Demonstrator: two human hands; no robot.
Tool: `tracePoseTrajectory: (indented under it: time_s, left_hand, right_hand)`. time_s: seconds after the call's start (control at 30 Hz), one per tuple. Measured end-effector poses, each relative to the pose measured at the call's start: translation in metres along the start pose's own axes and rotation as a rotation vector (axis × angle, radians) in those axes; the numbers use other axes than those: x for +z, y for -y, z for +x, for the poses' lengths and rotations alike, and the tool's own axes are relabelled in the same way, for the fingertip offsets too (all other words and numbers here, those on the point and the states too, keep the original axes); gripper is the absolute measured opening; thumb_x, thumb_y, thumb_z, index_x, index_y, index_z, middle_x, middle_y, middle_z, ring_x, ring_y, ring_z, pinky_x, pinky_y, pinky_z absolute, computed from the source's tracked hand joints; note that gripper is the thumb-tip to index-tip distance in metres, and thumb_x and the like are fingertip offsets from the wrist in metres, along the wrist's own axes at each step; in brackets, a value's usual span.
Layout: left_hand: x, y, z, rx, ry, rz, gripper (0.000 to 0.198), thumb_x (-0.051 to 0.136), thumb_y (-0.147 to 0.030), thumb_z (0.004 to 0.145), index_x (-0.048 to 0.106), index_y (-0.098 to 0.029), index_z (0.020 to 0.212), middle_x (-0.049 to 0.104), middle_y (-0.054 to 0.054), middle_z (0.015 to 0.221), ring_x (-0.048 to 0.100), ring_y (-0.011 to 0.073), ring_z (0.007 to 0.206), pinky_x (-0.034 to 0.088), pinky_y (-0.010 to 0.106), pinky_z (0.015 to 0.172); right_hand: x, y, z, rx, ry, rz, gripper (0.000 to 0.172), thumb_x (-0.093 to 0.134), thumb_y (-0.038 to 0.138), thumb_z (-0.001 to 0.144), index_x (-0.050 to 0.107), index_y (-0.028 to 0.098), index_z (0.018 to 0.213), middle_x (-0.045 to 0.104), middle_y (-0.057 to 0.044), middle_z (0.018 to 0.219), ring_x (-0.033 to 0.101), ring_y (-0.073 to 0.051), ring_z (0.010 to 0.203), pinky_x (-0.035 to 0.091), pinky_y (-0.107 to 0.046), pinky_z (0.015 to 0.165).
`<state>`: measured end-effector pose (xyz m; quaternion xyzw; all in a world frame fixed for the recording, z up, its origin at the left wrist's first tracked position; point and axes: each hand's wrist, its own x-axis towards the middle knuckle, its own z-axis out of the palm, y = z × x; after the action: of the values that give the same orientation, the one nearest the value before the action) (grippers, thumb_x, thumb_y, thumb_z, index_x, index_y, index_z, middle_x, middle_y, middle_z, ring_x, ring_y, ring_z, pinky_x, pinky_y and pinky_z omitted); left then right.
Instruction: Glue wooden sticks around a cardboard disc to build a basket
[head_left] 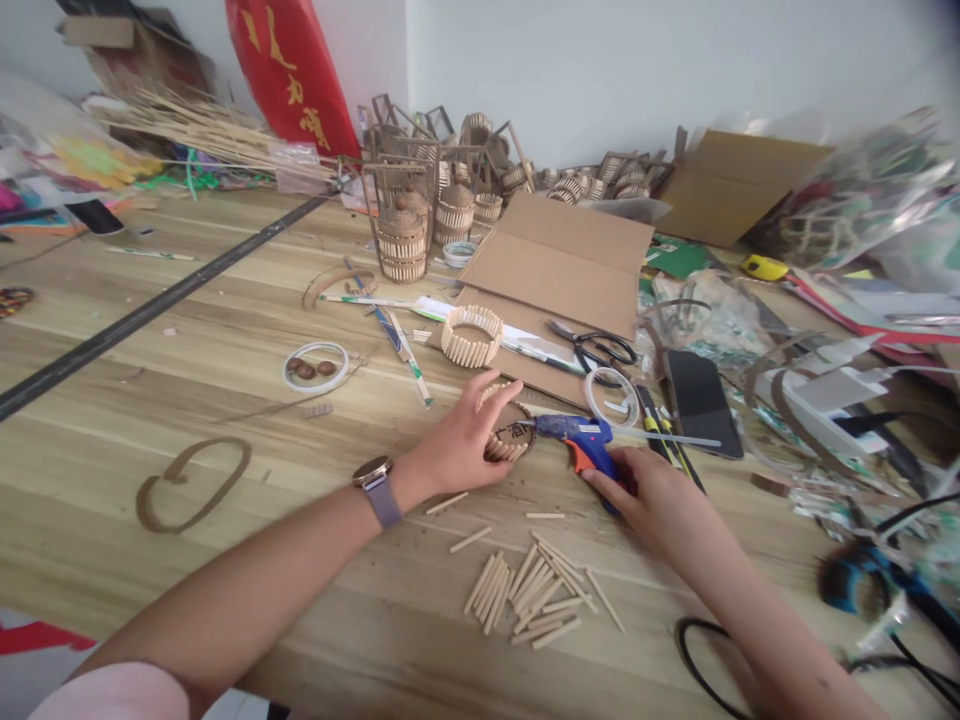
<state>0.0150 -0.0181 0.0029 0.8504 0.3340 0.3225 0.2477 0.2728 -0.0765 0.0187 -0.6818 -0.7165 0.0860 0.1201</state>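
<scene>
My right hand [637,488] grips a blue hot glue gun [589,440] with an orange trigger, and a glue stick [686,438] juts from its back. The gun's nozzle is at the edge of a round brown disc [514,432] with dark printed characters. Short wooden sticks stand along part of the disc's rim. Curled around the disc's left side, my left hand [480,430] holds it on the table, fingers covering part of it. A finished-looking ring of sticks [472,338] sits just beyond. Many loose wooden sticks [540,585] lie nearer to me.
Behind are small lidded stick buckets [401,235], a cardboard sheet [555,255] and scissors [596,345]. To the right lie a white tape ring [611,397], utility knives [664,425], a phone [705,402] and cables [701,640]. A brown strip coil [195,485] is at left.
</scene>
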Motion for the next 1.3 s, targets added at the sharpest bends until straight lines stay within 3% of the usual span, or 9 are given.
tracePoseTrajectory:
  time_s: [0.47,0.7,0.97,1.13,1.2,1.3]
  left_hand:
    - [0.000,0.002,-0.001,0.011,0.008,-0.017,0.097,0.073,-0.014,0.066,0.017,-0.026,0.144,0.018,0.017,0.148,0.025,0.0374,0.140,0.032,0.057,0.112]
    - [0.000,0.001,-0.001,0.032,0.038,-0.007,0.097,0.072,-0.013,0.065,0.017,-0.024,0.144,0.019,0.019,0.148,0.029,0.0367,0.138,0.032,0.056,0.112]
    - [0.001,0.003,-0.001,0.039,-0.031,-0.003,0.092,0.064,-0.005,0.068,0.016,-0.025,0.144,0.020,0.018,0.146,0.023,0.0343,0.142,0.032,0.054,0.113]
    - [0.000,0.002,0.000,0.017,-0.010,-0.012,0.093,0.064,-0.005,0.067,0.016,-0.025,0.144,0.020,0.018,0.145,0.025,0.0361,0.140,0.032,0.055,0.112]
    - [-0.001,0.002,0.000,0.010,-0.009,-0.012,0.093,0.065,-0.005,0.067,0.017,-0.024,0.144,0.020,0.019,0.144,0.025,0.0366,0.140,0.031,0.055,0.113]
    - [-0.001,0.002,0.000,0.009,-0.005,-0.011,0.093,0.065,-0.005,0.067,0.016,-0.023,0.144,0.019,0.019,0.144,0.027,0.0367,0.139,0.032,0.055,0.113]
  right_hand:
    - [-0.004,0.003,0.000,0.062,-0.013,0.095,0.033,0.055,0.049,0.081,0.065,0.019,0.091,0.072,-0.011,0.088,0.068,-0.026,0.077,0.050,-0.036,0.069]
    - [-0.016,0.007,-0.002,0.106,0.024,0.181,0.030,0.056,0.051,0.079,0.063,0.022,0.084,0.071,-0.005,0.074,0.063,-0.021,0.060,0.046,-0.032,0.055]
    - [-0.015,0.014,-0.003,0.114,0.005,0.636,0.029,0.067,0.048,0.071,0.051,0.024,0.077,0.059,0.002,0.066,0.055,-0.016,0.058,0.046,-0.027,0.054]
    - [-0.019,0.018,-0.007,0.260,-0.026,0.748,0.037,0.073,0.051,0.060,0.060,0.021,0.078,0.064,-0.002,0.066,0.058,-0.019,0.062,0.047,-0.028,0.055]
    - [-0.019,0.016,-0.009,0.307,0.013,0.753,0.039,0.074,0.057,0.058,0.063,0.021,0.070,0.066,-0.004,0.064,0.059,-0.020,0.063,0.047,-0.029,0.055]
    - [-0.015,0.011,-0.011,0.304,0.079,0.809,0.045,0.073,0.062,0.058,0.070,0.020,0.073,0.070,-0.007,0.072,0.062,-0.022,0.067,0.049,-0.030,0.060]
